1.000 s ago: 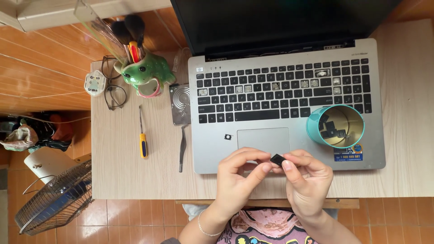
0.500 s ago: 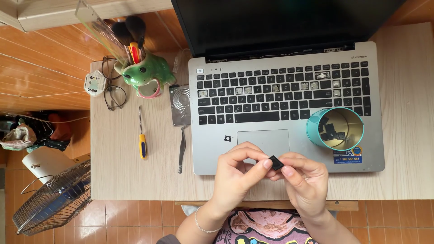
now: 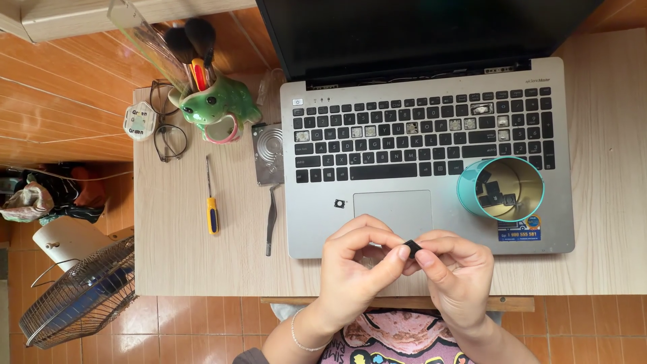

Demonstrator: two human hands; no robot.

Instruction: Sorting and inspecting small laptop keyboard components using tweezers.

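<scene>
Black plastic, tiny: a keycap (image 3: 412,247) is pinched between both hands, just in front of the silver laptop (image 3: 431,216), over its near edge. The left hand (image 3: 357,266) has its grip clamped on the cap with thumb and fingertips, and the right hand (image 3: 455,269) is closed on the other side. The risk, as I judge it: a cap this small could pop out of the squeeze and drop off the desk (image 3: 182,263) to the floor. Too much pressure might snap its clips. On the laptop's right side stands a teal tin (image 3: 500,190) holding more caps; a loose cap (image 3: 340,203) lies left of the trackpad.
</scene>
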